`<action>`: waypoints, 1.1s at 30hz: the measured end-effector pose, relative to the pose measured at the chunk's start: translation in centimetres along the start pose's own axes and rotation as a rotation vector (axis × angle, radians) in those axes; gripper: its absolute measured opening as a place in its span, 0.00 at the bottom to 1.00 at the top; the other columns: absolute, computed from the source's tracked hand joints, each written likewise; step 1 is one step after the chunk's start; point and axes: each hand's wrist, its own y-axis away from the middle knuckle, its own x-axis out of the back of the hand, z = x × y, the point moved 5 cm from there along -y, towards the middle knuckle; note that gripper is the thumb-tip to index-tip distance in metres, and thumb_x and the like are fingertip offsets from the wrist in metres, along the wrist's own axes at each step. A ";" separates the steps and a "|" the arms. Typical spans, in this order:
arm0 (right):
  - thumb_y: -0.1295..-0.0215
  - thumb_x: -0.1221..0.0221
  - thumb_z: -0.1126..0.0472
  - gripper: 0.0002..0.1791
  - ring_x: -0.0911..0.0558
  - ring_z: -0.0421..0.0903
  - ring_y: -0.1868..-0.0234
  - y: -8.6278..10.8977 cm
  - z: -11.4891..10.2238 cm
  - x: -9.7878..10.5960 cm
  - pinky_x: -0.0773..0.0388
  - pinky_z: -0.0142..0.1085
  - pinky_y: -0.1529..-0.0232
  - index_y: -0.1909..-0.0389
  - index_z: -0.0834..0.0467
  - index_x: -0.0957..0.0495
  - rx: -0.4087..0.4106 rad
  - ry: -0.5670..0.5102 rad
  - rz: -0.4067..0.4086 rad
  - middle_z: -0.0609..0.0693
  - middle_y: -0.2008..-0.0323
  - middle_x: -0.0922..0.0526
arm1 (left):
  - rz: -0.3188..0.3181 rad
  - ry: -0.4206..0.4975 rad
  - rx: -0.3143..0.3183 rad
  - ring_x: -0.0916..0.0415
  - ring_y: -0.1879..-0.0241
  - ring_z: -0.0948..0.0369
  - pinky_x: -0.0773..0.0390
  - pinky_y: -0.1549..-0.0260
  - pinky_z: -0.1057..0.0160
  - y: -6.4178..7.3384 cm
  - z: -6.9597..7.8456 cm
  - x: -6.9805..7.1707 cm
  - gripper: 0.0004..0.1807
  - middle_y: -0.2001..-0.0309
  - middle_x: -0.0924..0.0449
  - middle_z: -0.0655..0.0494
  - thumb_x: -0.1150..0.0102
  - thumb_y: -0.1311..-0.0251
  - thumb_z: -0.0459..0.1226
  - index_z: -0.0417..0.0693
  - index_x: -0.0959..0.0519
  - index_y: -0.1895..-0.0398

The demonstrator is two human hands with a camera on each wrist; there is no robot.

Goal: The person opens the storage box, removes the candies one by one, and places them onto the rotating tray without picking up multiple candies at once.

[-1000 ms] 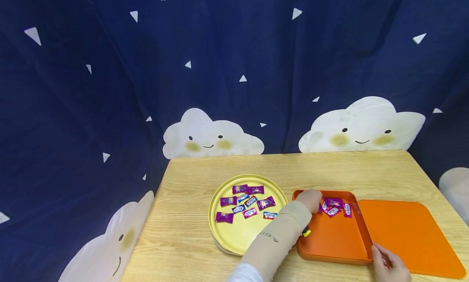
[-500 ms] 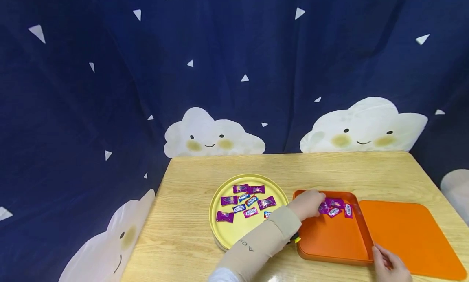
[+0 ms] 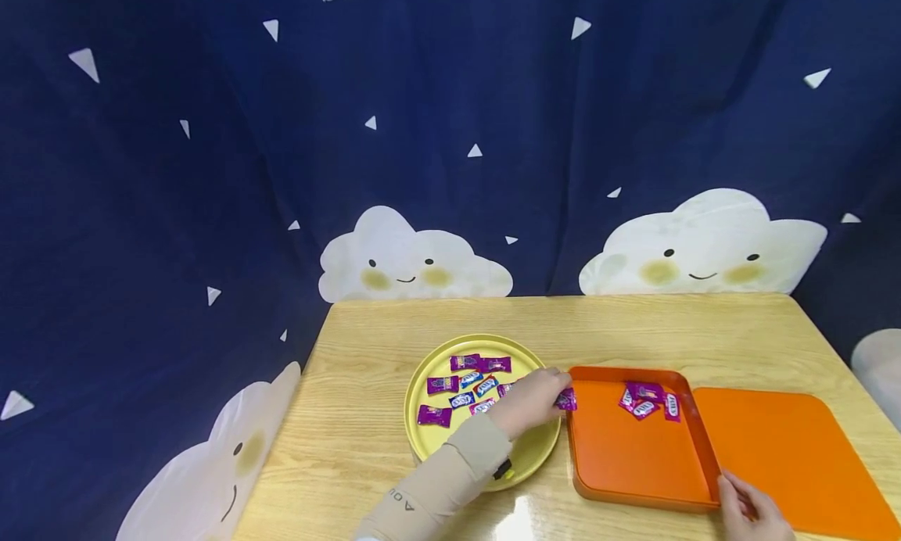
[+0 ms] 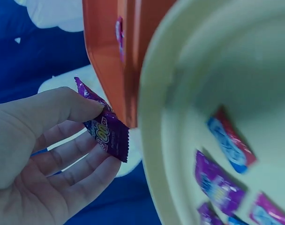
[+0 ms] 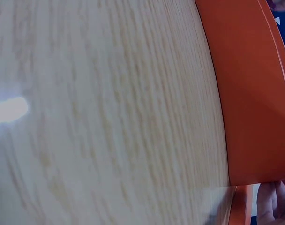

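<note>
My left hand (image 3: 531,400) pinches a purple-wrapped candy (image 4: 107,131) between thumb and fingers, over the right side of the round yellow tray (image 3: 542,441). Other candies in the tray wear purple, blue, red and pink wrappers; the hand and sleeve hide part of them. To the right stands a shallow orange box (image 3: 633,463), with a small cluster of purple and pink candies (image 3: 644,396) near its back. At the box's near right corner my right hand (image 3: 753,511) grips the wall with thumb and fingers, as the right wrist view also shows at its edge.
A flat orange panel (image 3: 788,447) lies on the wooden table (image 3: 394,318), right of the box. Behind the table hangs a dark blue curtain (image 3: 436,95) with white triangles and smiling clouds.
My left hand has lifted a purple candy out of the orange box and moved left with it to the yellow tray. The right hand stays at the box corner.
</note>
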 end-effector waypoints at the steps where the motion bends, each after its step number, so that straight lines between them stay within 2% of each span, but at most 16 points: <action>1: 0.43 0.40 0.59 0.17 0.35 0.16 0.81 0.0 0.0 0.0 0.38 0.12 0.80 0.62 0.70 0.19 0.002 0.000 -0.002 0.13 0.81 0.37 | 0.007 0.003 0.002 0.28 0.66 0.68 0.29 0.65 0.77 0.4 -0.3 0.0 0.15 0.64 0.24 0.61 0.32 0.53 0.37 0.50 0.24 0.60; 7: 0.42 0.41 0.58 0.17 0.35 0.17 0.82 0.1 -0.1 -0.1 0.38 0.13 0.81 0.61 0.70 0.20 -0.014 0.031 -0.035 0.13 0.82 0.38 | -0.023 0.027 0.049 0.28 0.67 0.67 0.29 0.68 0.76 2.5 -2.3 -0.8 0.15 0.66 0.24 0.59 0.32 0.55 0.35 0.48 0.24 0.62; 12: 0.41 0.42 0.57 0.19 0.36 0.16 0.82 -0.1 0.2 -0.1 0.37 0.13 0.82 0.59 0.71 0.21 -0.028 0.025 -0.052 0.12 0.81 0.39 | -0.031 -0.015 0.035 0.27 0.67 0.66 0.29 0.66 0.75 3.9 -3.4 -1.5 0.15 0.67 0.24 0.59 0.32 0.57 0.32 0.48 0.24 0.65; 15: 0.42 0.41 0.58 0.19 0.35 0.16 0.83 -0.4 0.4 -0.1 0.37 0.13 0.83 0.59 0.72 0.21 -0.019 0.003 -0.054 0.11 0.81 0.39 | -0.053 -0.010 0.046 0.27 0.67 0.65 0.29 0.65 0.75 4.4 -3.6 -2.0 0.14 0.67 0.23 0.59 0.33 0.57 0.31 0.48 0.24 0.65; 21: 0.43 0.40 0.57 0.19 0.34 0.16 0.83 -0.4 0.6 -0.2 0.36 0.14 0.84 0.60 0.70 0.20 -0.007 0.010 -0.049 0.13 0.80 0.38 | -0.112 0.006 0.062 0.31 0.72 0.67 0.31 0.72 0.76 5.1 -3.3 -3.2 0.13 0.71 0.26 0.60 0.34 0.57 0.29 0.48 0.24 0.67; 25: 0.43 0.40 0.55 0.21 0.35 0.16 0.83 -0.4 0.7 -0.2 0.37 0.14 0.83 0.59 0.71 0.21 -0.010 0.023 -0.059 0.12 0.81 0.38 | -0.132 -0.001 0.072 0.32 0.73 0.67 0.32 0.73 0.77 5.3 -3.2 -3.8 0.13 0.72 0.27 0.60 0.35 0.58 0.27 0.49 0.23 0.68; 29: 0.42 0.41 0.56 0.21 0.36 0.15 0.83 -0.4 0.7 -0.1 0.38 0.13 0.83 0.59 0.71 0.21 0.011 0.032 -0.042 0.11 0.82 0.39 | -0.140 -0.003 0.096 0.31 0.72 0.67 0.30 0.71 0.76 5.5 -3.3 -4.3 0.13 0.71 0.26 0.60 0.36 0.57 0.26 0.50 0.23 0.69; 33: 0.41 0.42 0.55 0.21 0.37 0.15 0.83 -0.4 0.6 -0.1 0.39 0.13 0.83 0.59 0.72 0.21 0.026 0.035 -0.039 0.10 0.81 0.40 | -0.132 -0.029 0.094 0.33 0.74 0.68 0.30 0.71 0.76 5.6 -3.4 -4.8 0.11 0.73 0.27 0.62 0.38 0.55 0.27 0.51 0.25 0.73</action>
